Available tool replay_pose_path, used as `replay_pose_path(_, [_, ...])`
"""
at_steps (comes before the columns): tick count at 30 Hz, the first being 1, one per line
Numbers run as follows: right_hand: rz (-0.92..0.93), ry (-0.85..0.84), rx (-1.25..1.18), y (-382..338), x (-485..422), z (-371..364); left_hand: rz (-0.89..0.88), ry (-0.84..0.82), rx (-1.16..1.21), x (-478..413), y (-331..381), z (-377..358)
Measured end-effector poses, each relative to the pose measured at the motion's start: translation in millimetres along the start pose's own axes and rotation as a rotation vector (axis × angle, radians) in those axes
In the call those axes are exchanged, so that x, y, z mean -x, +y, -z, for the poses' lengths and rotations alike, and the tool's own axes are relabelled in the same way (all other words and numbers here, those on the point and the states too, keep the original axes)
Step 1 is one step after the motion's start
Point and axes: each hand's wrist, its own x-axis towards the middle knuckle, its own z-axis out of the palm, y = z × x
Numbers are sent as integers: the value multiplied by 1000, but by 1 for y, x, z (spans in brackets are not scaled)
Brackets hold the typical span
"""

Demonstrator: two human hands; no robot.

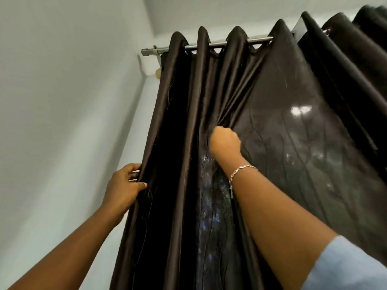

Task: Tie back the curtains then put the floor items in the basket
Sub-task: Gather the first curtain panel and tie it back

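Observation:
A dark brown satin curtain (282,105) hangs in folds from a metal rod (259,40) and fills the middle and right of the head view. My left hand (123,185) pinches the curtain's left edge between thumb and fingers. My right hand (225,142), with a silver bracelet at the wrist, is raised higher and closed in a fist on a fold near the middle. Light shows faintly through the fabric at the right. The floor, the floor items and the basket are out of view.
A pale wall (62,122) runs along the left and meets the window wall in a corner. The rod's end cap (144,52) and bracket sit just left of the curtain top. The ceiling (230,9) is above.

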Motion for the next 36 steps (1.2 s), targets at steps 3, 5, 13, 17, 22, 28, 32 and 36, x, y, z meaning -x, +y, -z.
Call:
replay_pose_path(3, [73,-52,-99,-44,-7,-8,-21,-37,8,-2,-2,9])
replay_pose_path(5, [123,-78,-163,-74,-8,-17,-35,-53,16,-3,-2,16])
replay_pose_path(13, [121,-162,-348,-128,-12,-40,-90,-61,29,0,-5,28])
replay_pose_path(17, [83,-184,-343,-95,-9,-37,-94,-75,66,5,-4,20])
replay_pose_path(22, [-22,-105,-397,-39,-6,-17,-75,-73,35,4,3,6])
replay_pose_path(28, [-59,248,-192,42,-10,26,-45,-68,33,10,2,-6])
replay_pose_path(32, [-87,367,163,88,-11,43,1,-70,29,15,0,-9])
replay_pose_path(36, [-326,123,-98,118,-17,56,36,-15,11,17,0,-9])
